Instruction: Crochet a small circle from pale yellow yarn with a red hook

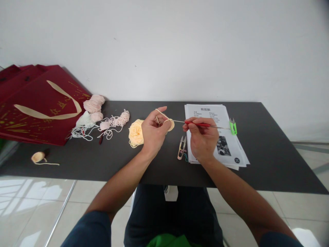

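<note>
On my desk [267,154], far L: dk red bags [33,92] w/ cream handle [31,112], pink yarn [94,103] & white yarn [84,120] beside 'em.

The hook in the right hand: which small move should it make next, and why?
Perhaps turn the hook slightly to catch the yarn: its tip is at the piece pinched in the left hand, and yarn runs there from a raised finger. Whether it is already caught, I cannot tell.

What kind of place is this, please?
Probably a craft workspace, perhaps at home: the table holds yarn and printed sheets, and the right hand holds a hook.
</note>
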Tool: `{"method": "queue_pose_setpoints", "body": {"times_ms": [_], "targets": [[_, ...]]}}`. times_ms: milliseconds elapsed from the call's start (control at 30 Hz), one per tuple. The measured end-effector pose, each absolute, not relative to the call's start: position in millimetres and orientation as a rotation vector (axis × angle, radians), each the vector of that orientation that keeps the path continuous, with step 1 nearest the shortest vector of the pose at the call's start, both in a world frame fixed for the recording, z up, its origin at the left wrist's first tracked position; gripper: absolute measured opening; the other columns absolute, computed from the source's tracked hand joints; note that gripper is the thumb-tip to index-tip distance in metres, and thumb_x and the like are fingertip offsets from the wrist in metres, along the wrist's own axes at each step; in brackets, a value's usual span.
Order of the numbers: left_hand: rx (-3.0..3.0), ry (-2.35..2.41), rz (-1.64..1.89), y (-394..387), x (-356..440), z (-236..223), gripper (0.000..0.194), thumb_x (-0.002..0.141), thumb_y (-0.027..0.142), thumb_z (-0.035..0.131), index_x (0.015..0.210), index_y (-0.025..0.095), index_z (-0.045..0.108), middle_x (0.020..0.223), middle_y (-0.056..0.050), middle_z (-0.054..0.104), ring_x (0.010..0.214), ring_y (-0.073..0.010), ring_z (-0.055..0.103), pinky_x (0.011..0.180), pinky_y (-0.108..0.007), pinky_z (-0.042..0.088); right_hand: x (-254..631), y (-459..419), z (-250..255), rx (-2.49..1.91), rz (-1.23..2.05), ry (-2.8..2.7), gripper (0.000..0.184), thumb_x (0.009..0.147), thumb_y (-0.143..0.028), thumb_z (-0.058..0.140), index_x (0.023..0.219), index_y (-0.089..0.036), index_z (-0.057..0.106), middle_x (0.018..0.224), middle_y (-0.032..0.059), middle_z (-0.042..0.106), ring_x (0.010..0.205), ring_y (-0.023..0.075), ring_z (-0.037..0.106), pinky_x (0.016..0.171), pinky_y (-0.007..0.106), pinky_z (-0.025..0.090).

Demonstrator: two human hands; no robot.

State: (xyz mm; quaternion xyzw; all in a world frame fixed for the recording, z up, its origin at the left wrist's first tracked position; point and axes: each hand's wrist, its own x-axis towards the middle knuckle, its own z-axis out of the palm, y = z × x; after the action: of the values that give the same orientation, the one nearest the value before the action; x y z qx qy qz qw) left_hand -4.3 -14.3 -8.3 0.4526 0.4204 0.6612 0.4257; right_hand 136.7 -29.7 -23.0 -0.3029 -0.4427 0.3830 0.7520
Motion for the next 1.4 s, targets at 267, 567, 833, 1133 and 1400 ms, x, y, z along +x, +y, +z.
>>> {"method": "queue_pose_setpoints", "body": {"times_ms": [267, 567, 833, 1133, 1400], "targets": [[1.116, 1.160, 1.738, -15.7, -1.6, -11.4, 0.039, 0.076, 0.019, 0.081, 0.114, 0.026, 0.075, 0.076, 0.004, 0.071, 0.063, -0.0091, 0.060, 0.063, -0.023, 0.050, 129.8, -40.8, -23.0, -0.713, 0.743, -1.035, 0.014, 0.086, -0.017, 0.081, 0.094, -0.028, 0.078, 0.099, -0.0003, 0.083, 0.077, 0.0169, 0.080, 0.071, 0.036, 0.070], [1.042, 1.270, 1.746, -12.7, -0.5, -12.2, 0.040, 0.076, 0.021, 0.080, 0.116, 0.023, 0.074, 0.077, 0.003, 0.073, 0.066, -0.0114, 0.067, 0.066, -0.025, 0.054, 131.5, -49.0, -28.0, -0.811, 0.591, -1.286, 0.018, 0.089, -0.023, 0.078, 0.099, -0.036, 0.084, 0.108, 0.0000, 0.085, 0.092, 0.0233, 0.081, 0.086, 0.047, 0.072], [1.136, 1.305, 1.756, -15.4, -3.3, -10.3, 0.037, 0.077, 0.021, 0.081, 0.114, 0.023, 0.077, 0.079, 0.002, 0.074, 0.062, -0.0085, 0.058, 0.063, -0.024, 0.049, 127.7, -33.9, -28.4, -0.807, 0.887, -0.949, 0.014, 0.086, -0.019, 0.082, 0.096, -0.029, 0.082, 0.095, -0.0004, 0.085, 0.075, 0.0166, 0.081, 0.073, 0.033, 0.070], [1.066, 1.261, 1.742, -12.3, -1.9, -11.6, 0.038, 0.076, 0.019, 0.080, 0.113, 0.023, 0.076, 0.079, 0.003, 0.074, 0.064, -0.0095, 0.062, 0.064, -0.023, 0.051, 143.4, -41.1, -28.4, -0.756, 0.560, -1.467, 0.022, 0.090, -0.020, 0.076, 0.103, -0.036, 0.084, 0.114, 0.0021, 0.084, 0.101, 0.0246, 0.081, 0.089, 0.046, 0.070], [0.982, 1.213, 1.720, -10.3, -1.2, -11.1, 0.040, 0.075, 0.024, 0.083, 0.114, 0.022, 0.074, 0.084, 0.000, 0.078, 0.068, -0.0114, 0.067, 0.063, -0.024, 0.053, 134.6, -37.5, -27.9, -0.812, 0.726, -1.176, 0.016, 0.087, -0.020, 0.080, 0.098, -0.031, 0.084, 0.108, 0.0016, 0.085, 0.088, 0.0219, 0.083, 0.086, 0.042, 0.072]]}}
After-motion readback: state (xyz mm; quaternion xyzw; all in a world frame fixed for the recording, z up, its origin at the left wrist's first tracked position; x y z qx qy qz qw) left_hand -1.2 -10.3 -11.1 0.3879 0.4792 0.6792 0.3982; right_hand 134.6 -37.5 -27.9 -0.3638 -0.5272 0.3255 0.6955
